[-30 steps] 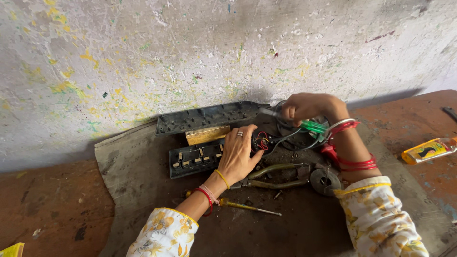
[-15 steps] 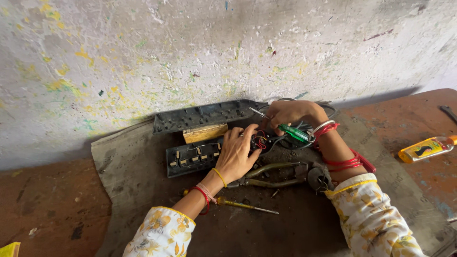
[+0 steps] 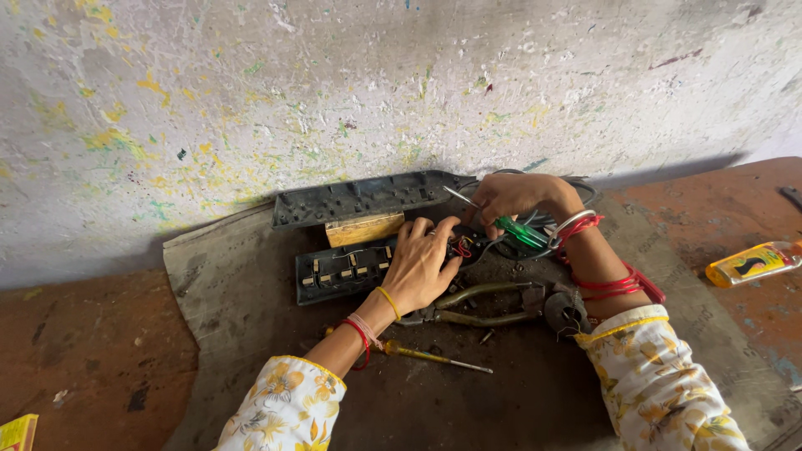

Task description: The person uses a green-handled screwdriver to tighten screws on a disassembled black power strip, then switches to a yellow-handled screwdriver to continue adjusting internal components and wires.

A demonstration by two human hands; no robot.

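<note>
The bench (image 3: 75,351) runs along a paint-flecked wall (image 3: 251,100), and a grey mat (image 3: 251,334) covers its middle to keep the loose parts together.

At the back edge of the mat, the black cover (image 3: 359,199) of a power strip leans against the wall, out of the working area. A wooden block (image 3: 364,229) lies just in front of it.

The open power strip body (image 3: 342,271) lies flat behind the mat's centre, with its switches and red wires facing up for access. The left hand (image 3: 422,267) rests on its right end, fingers spread and pressing down, which steadies the body.

The right hand (image 3: 510,196) is closed around a green-handled screwdriver (image 3: 518,232); the metal tip points up and left, clear of the wiring.

Pliers (image 3: 476,305) lie just in front of the left hand, within reach. A yellow-handled screwdriver (image 3: 434,357) lies nearer the front edge.

A yellow bottle (image 3: 752,263) lies well apart, near the right edge of the bench.
</note>
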